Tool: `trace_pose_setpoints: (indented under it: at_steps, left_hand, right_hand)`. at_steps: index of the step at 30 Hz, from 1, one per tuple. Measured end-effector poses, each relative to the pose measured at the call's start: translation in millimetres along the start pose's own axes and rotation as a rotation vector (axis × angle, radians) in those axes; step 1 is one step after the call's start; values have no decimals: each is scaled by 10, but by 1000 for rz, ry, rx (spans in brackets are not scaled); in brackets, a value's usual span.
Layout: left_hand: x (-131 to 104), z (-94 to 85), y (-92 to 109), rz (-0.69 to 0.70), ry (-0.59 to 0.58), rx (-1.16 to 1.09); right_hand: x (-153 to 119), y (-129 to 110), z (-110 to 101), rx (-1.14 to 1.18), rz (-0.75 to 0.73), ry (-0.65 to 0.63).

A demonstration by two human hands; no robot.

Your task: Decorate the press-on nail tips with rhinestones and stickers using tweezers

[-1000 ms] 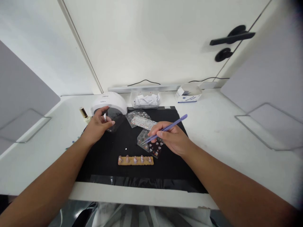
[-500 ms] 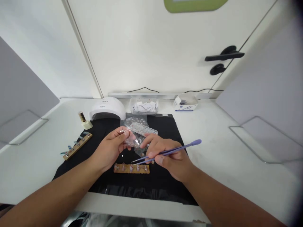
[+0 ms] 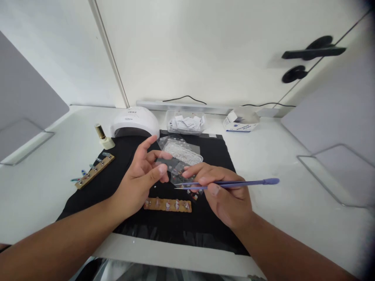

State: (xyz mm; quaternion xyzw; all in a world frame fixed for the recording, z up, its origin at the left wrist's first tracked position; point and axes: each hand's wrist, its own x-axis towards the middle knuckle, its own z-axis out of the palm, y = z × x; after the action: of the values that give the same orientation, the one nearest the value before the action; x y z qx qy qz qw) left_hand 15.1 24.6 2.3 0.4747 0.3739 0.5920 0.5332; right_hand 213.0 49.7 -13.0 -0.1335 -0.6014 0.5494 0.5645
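My left hand [image 3: 146,173] is over the black mat with its fingers spread, the index raised. Its fingertips are at the left edge of a clear sheet with small coloured nail stickers [image 3: 175,170]; I cannot tell whether they touch it. My right hand [image 3: 225,191] grips purple tweezers [image 3: 252,182], tips pointing left, and its index finger reaches the sheet's right side. Below the hands lies a wooden strip [image 3: 161,205] bearing several pinkish decorated nail tips [image 3: 177,204]. A clear tray [image 3: 187,153] and a transparent bag lie behind the sheet.
A second strip [image 3: 93,173] with bluish nail tips lies at left, near a cream polish bottle [image 3: 108,143]. At the back stand a white nail lamp [image 3: 136,121], a clear box of white packets [image 3: 186,124] and a carton [image 3: 241,121]. A black mat [image 3: 129,230] covers the middle.
My left hand has opened from its pinch on the clear packaging, its index finger lifting. The tweezers have swung more level, moving right. The whole view has shifted slightly.
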Motion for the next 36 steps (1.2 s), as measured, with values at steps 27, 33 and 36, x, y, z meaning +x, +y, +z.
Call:
trace_pose_setpoints:
  at_steps: [27, 33, 36]
  left_hand:
    - [-109, 57, 5, 173, -26, 267]
    - [-128, 78, 26, 149, -44, 280]
    - [-150, 75, 28, 161, -68, 282]
  right_hand:
    - [28, -17, -8, 92, 24, 23]
    - [18, -8, -2, 30, -124, -19]
    - [21, -25, 10, 7, -145, -23]
